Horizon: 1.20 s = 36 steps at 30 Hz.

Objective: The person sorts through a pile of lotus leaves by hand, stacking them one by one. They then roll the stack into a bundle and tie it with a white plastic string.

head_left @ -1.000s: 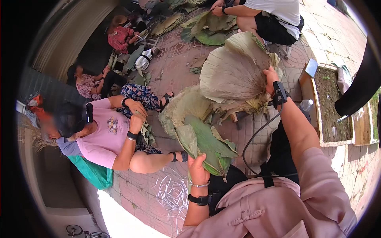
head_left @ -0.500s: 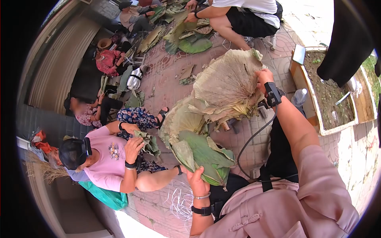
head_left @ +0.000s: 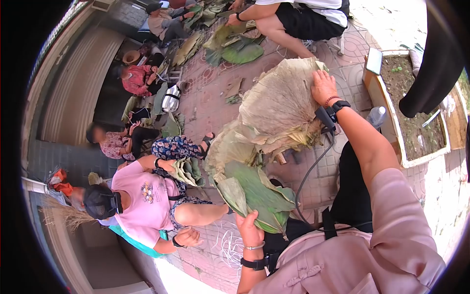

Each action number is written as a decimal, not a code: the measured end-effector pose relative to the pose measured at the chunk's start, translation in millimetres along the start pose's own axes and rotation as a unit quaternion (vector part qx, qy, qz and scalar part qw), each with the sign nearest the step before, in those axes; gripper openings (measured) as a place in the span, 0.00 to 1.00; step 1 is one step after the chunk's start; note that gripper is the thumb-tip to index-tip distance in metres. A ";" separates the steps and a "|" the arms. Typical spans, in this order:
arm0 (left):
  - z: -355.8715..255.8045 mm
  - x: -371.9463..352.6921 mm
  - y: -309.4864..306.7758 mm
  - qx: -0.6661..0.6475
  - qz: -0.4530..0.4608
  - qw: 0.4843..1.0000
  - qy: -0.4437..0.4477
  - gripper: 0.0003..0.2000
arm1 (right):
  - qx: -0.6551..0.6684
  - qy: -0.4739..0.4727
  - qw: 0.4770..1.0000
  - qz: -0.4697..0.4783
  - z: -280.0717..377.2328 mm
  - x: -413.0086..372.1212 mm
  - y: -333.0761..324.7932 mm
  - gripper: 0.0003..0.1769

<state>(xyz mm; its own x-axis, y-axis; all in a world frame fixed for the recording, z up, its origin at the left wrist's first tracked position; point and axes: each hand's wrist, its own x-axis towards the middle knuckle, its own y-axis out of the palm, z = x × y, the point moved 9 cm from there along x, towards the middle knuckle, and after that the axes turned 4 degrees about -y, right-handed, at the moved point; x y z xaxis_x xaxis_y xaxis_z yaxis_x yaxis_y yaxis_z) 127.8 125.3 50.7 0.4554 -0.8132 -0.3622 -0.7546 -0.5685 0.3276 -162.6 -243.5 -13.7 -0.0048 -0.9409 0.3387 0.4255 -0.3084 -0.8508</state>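
Note:
My left hand is closed on the lower edge of a green lotus leaf, thumb on top. This leaf overlaps the bottom of a stack of dry, pale lotus leaves. Higher up, my right hand lies with its fingers stretched out on the upper right edge of the stack. It seems to rest on the surface rather than grip it. What supports the stack is mostly hidden beneath it.
At left sits a co-worker in a pink shirt, holding a folded leaf bundle. White string lies on the paving. A plastic bottle stands by a soil-filled planter at right. More leaves and several people are farther back.
My right hand has gone from holding the leaf's edge to lying flatter on top of it. The pink-shirted co-worker's one hand has left the leaf bundle and dropped lower.

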 end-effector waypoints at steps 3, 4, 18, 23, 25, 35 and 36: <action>1.9 -0.6 -2.7 0.016 -0.021 1.000 0.000 0.25 | 0.057 0.065 0.994 0.070 -19.0 -0.4 14.7 0.30; 3.4 -1.8 -3.2 0.020 -0.026 0.999 -0.003 0.25 | 0.102 0.097 0.984 0.108 -24.4 -3.5 21.2 0.33; 2.8 -1.0 10.9 0.043 -0.041 0.998 -0.006 0.22 | 0.261 0.260 0.930 0.017 -86.7 10.8 53.4 0.29; 3.3 -2.3 12.7 0.036 -0.049 0.998 -0.011 0.22 | 0.160 0.242 0.955 0.060 -71.1 13.3 37.0 0.28; 2.1 -2.2 14.1 0.038 -0.038 0.998 -0.012 0.22 | 0.030 0.185 0.979 -0.078 -53.8 13.3 4.5 0.24; 0.9 -1.4 9.9 0.044 -0.028 0.999 -0.009 0.22 | 0.067 -0.345 0.935 0.050 177.6 -62.9 1.1 0.18; 3.4 -1.8 5.7 0.047 -0.034 0.998 -0.011 0.22 | 0.069 -0.347 0.934 0.048 188.3 -70.9 2.3 0.18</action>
<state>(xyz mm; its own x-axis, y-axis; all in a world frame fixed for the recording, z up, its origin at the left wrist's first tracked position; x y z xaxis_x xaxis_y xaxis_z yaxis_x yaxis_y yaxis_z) 121.1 123.9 50.2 0.4975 -0.7699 -0.3996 -0.7637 -0.6072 0.2191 9.1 -151.2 36.0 0.6072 -0.6314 0.4824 0.5062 -0.1606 -0.8474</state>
